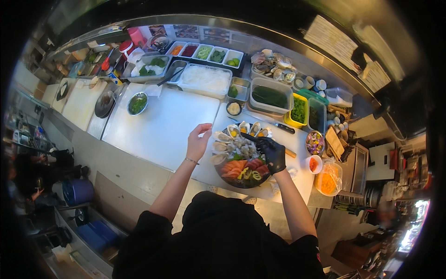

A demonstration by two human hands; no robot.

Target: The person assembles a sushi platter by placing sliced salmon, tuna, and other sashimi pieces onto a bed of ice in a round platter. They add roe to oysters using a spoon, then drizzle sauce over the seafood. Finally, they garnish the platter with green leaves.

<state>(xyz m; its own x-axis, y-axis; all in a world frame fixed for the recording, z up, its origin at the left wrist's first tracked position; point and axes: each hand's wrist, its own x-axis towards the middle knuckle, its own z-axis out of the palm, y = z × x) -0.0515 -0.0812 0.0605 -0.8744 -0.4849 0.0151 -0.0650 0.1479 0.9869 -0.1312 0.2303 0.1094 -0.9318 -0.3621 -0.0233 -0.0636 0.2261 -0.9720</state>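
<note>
A round dark platter [249, 183] of seafood lies in front of me on the white board. Oysters on the half shell [233, 131] line its far and left edges, with pale shellfish [241, 149] in the middle. Nearer me are orange salmon slices [233, 168], dark red fish slices [254, 164] and yellow garnishes. Above the platter's right side is my right hand [272, 154] in a black glove, closed round a slim dark tool [249, 137] pointing at the oysters; its kind is unclear. My bare left hand [198, 143] hovers left of the platter, fingers apart, nothing visible in it.
A knife [284, 128] lies behind the platter, beside a small dark bowl of pale paste [233, 109]. A metal bowl of chopped greens [137, 103] stands left. Along the back are a tub of white shreds [205, 78] and a yellow tub [297, 110]. Orange garnish [328, 179] sits right.
</note>
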